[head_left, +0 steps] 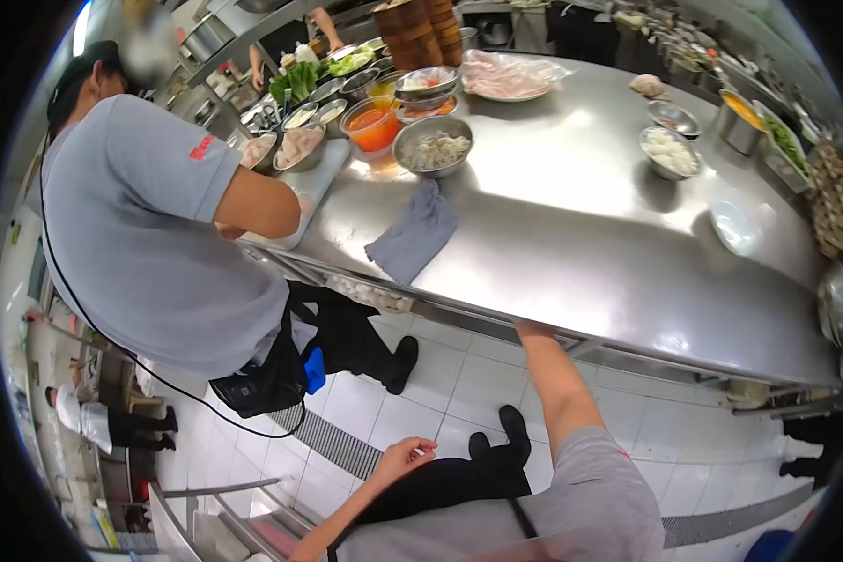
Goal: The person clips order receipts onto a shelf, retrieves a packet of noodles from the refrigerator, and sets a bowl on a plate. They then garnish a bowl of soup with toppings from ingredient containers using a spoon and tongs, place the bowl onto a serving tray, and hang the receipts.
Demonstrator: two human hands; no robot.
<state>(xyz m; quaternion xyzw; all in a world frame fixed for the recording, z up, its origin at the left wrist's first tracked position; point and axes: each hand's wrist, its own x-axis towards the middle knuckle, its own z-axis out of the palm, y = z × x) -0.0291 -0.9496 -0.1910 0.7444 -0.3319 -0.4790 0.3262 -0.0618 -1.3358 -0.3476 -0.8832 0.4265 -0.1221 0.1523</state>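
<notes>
My left hand (406, 459) hangs low beside my black apron (440, 489), over the tiled floor. Its fingers are loosely bent and I see nothing in them. My right arm (562, 393) stretches forward to the front edge of the steel table (571, 272). The right hand goes under that edge, so its fingers and anything they touch are hidden. On the tabletop, a grey-blue cloth (414, 232) lies crumpled near the edge, left of my right arm. Behind it stands a metal bowl (433, 147) of pale, whitish food.
A co-worker (150, 215) stands at left by a cutting board (320, 192). Nearby are an orange-filled tub (370, 124) and bamboo steamers (407, 37). A plate of pale sheets (506, 75), a white-filled bowl (670, 153) and a clear dish (735, 227) stand farther along.
</notes>
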